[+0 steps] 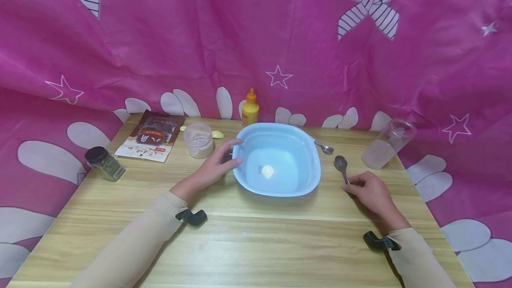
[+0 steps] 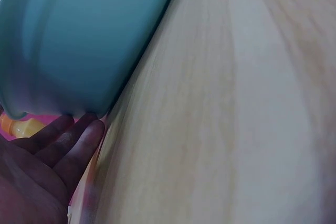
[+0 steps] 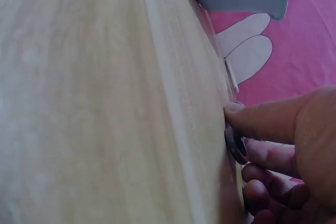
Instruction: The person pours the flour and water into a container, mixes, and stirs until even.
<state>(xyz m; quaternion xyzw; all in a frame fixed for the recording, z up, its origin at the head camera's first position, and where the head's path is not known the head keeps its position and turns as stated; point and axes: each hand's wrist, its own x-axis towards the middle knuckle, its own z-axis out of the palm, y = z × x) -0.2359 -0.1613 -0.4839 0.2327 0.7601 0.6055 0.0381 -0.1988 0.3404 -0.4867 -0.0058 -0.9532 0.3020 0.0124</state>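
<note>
Near the table's middle sits a light blue plastic basin [image 1: 278, 192]. My left hand [image 1: 214, 163] touches its left rim, with thumb and index finger at the edge; in the left wrist view the other fingers [image 2: 79, 148] lie fairly straight against the outer wall. To the right of the basin, my right hand [image 1: 372, 194] pinches the handle of a spoon-headed metal utensil [image 1: 341, 162], its rounded dark head pointing away. A curved dark metal end [image 3: 235, 145] shows between thumb and fingers in the right wrist view. Whether this is a spoon or tongs, I cannot tell.
Behind the basin are a yellow squeeze bottle [image 1: 250, 112] and a small metal spoon [image 1: 326, 149]. A clear cup [image 1: 380, 152] tilts at right. Leftward are a clear jar [image 1: 199, 146], a yellow spoon [image 1: 218, 134], a spice packet [image 1: 152, 139] and a black-lidded jar [image 1: 110, 168]. Pink cloth [image 1: 256, 34] hangs behind.
</note>
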